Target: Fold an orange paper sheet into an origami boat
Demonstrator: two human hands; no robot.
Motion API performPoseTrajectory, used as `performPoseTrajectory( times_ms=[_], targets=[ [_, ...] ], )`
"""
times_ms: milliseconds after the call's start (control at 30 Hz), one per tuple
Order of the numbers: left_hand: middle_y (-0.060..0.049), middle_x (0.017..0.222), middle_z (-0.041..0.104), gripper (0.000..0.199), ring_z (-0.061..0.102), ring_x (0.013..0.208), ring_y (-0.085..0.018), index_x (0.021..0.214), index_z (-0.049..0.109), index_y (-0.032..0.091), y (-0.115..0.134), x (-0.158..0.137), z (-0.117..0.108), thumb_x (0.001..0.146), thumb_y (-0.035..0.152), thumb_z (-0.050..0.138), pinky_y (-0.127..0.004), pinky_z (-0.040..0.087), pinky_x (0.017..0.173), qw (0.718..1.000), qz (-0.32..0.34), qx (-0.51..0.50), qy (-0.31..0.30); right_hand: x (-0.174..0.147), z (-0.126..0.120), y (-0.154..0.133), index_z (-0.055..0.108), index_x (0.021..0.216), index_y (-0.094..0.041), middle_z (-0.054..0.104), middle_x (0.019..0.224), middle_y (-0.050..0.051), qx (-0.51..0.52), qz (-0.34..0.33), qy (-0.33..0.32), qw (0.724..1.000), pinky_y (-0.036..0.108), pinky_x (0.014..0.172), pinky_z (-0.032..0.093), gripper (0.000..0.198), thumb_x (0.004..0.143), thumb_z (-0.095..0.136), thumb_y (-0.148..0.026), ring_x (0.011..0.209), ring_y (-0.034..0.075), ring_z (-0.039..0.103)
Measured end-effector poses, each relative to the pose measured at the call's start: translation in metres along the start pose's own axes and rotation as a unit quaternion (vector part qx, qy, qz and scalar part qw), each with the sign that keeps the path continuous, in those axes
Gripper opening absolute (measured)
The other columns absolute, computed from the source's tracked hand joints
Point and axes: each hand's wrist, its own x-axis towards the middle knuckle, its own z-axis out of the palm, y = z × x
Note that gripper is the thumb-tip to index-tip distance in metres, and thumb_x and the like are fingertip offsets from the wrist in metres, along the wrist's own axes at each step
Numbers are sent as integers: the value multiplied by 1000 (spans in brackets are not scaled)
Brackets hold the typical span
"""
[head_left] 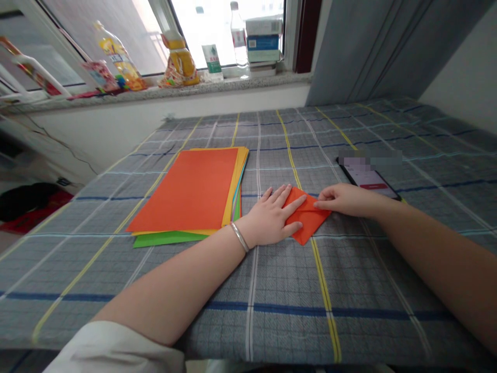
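Observation:
A small folded piece of orange paper lies on the checked cloth, with a crease or flap edge running across it. My left hand, with a silver bangle at the wrist, rests flat over the paper's left part, fingers spread. At the paper's right corner, my right hand pinches the edge between thumb and fingers. Part of the folded paper is hidden under my left hand. Left of it lies a stack of coloured paper, orange on top, with yellow and green sheets showing at the edges.
A phone with a lit screen lies just beyond my right hand. The grey checked cloth covers the surface. Along the windowsill stand bottles, a clear bottle, stacked boxes and snack packets. A grey curtain hangs at the right.

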Motion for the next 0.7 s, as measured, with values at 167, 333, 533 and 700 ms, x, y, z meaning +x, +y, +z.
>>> performPoseTrajectory(
  times_ms=[167,333,533,700],
  targets=[
    [-19,161,20,56,25,148,-27,155,20,17,-8,6,2,102,33,32,-51,23,118,998,-14,-36,45,0,1,1,61,65,-23,58,55,0,109,48,28,992,28,47,33,36,78,55,-56,49,14,48],
    [-17,162,18,52,26,148,-27,151,31,18,-15,14,3,99,18,30,-50,25,117,995,-54,-46,73,5,1,0,61,63,-23,61,60,1,101,81,75,989,29,49,35,32,78,57,-51,53,15,50],
    [-12,161,22,58,11,152,-27,152,31,16,-11,9,3,101,45,34,-50,11,122,999,15,3,42,10,-1,4,67,68,-22,69,70,3,62,65,90,992,31,56,41,30,77,59,-50,63,19,60],
    [-14,161,19,68,13,151,-24,154,23,14,-9,6,-2,99,53,34,-50,8,122,999,31,0,-15,11,-1,6,65,68,-23,70,70,4,17,48,102,993,31,57,43,27,79,58,-46,65,20,62]
  ],
)
